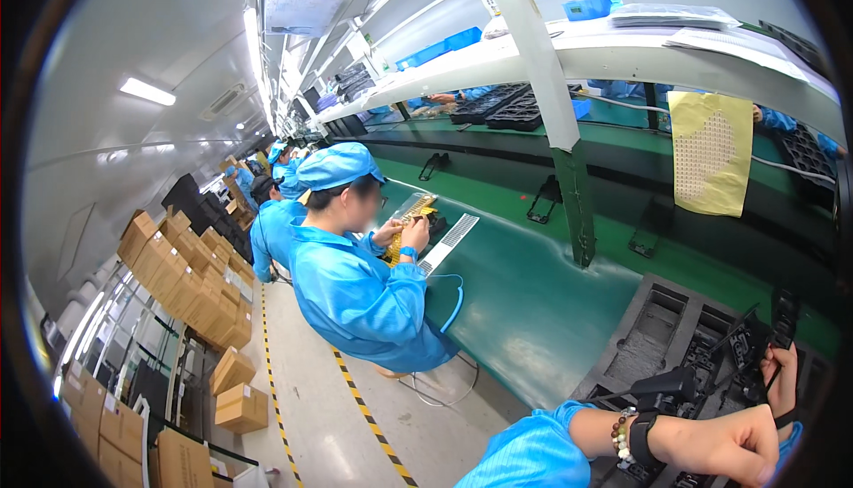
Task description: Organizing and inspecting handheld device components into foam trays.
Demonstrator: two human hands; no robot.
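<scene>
Nearest the camera, the person's left hand [720, 445] lay at the lower right edge in a blue sleeve, a bead bracelet [621, 435] and a black wrist strap [641, 439] at the wrist. Its grip was curled into a loose fist with knuckles up; whether anything sat inside it cannot be told. Just past it, the right hand [782, 380] came in from the right rim, fingers closed around a small black plastic part [755, 346]. That part's long axis ran roughly up and away from the hand, leaning left, its thin upper end pointing toward the far side of the counter [524, 310].

Both hands worked over a black moulded tray [657, 328], matte and rigid, with square recessed pockets, resting on the counter's smooth green mat. More black parts lay in the pockets beside the hands.

Farther along the same counter, a co-worker [355, 284] in a blue smock and blue cap sat bent over a yellow strip [410, 217], with a white perforated sheet [449, 241] just beside it. A green steel post [573, 195] rose from the counter to a white shelf [622, 52]. A yellow dotted sheet [711, 152] hung from that shelf. Across the aisle, brown cardboard boxes [187, 279] stood stacked.
</scene>
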